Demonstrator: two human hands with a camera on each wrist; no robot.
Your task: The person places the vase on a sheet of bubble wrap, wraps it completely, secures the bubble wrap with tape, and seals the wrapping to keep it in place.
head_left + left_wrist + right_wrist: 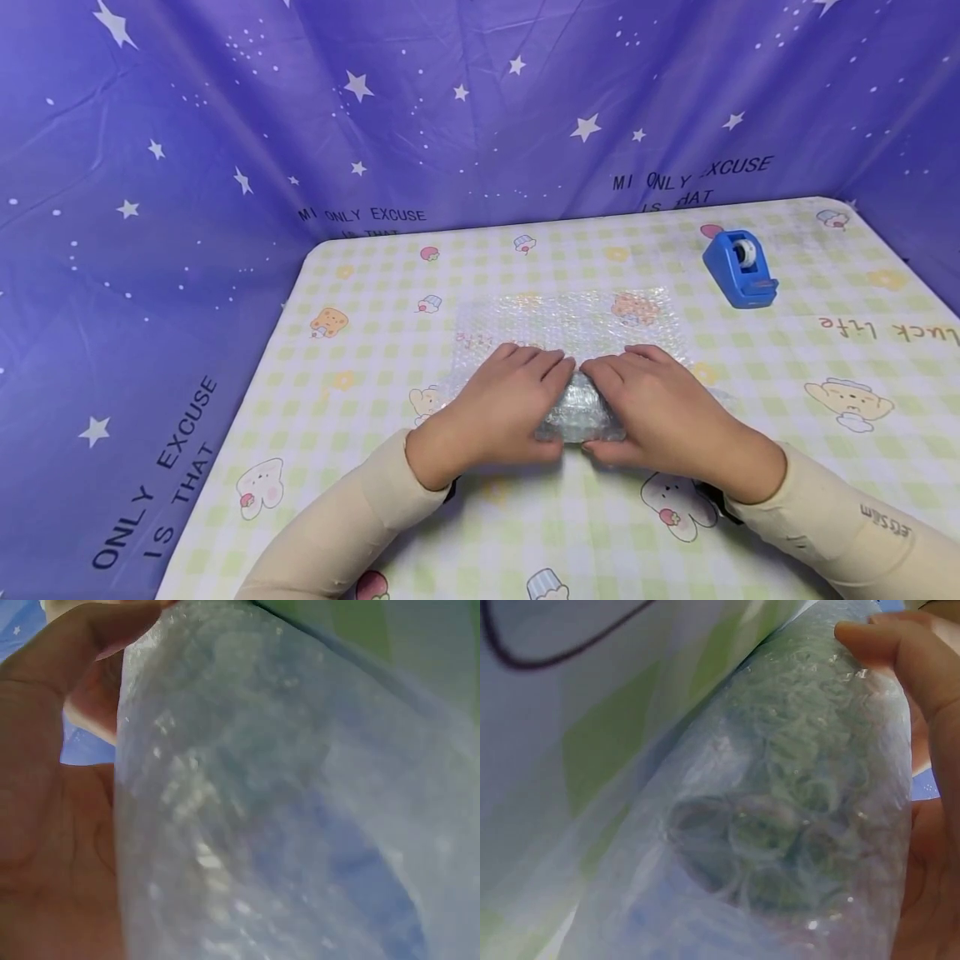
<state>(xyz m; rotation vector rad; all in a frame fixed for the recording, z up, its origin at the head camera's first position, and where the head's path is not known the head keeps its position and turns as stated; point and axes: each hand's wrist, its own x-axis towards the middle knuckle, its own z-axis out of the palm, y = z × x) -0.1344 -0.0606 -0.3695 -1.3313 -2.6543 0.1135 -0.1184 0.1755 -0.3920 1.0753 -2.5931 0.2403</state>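
Both hands hold a roll of clear bubble wrap [582, 410] close to the table's middle. My left hand [510, 404] curls over its left end, and my right hand [663, 408] curls over its right end. Fingers lie across the far side, and the thumbs press the near side. Beyond the hands, the unrolled part of the bubble wrap sheet [562, 321] lies flat on the cloth. In the right wrist view, round bubbles show through the rolled layers [802, 787]. Whatever may be inside the roll cannot be made out.
A blue tape dispenser [738, 275] with a roll of tape stands at the back right. A green-and-white checked tablecloth [375, 467] with cartoon prints covers the table. Purple star-printed curtains [450, 125] hang behind and to the left.
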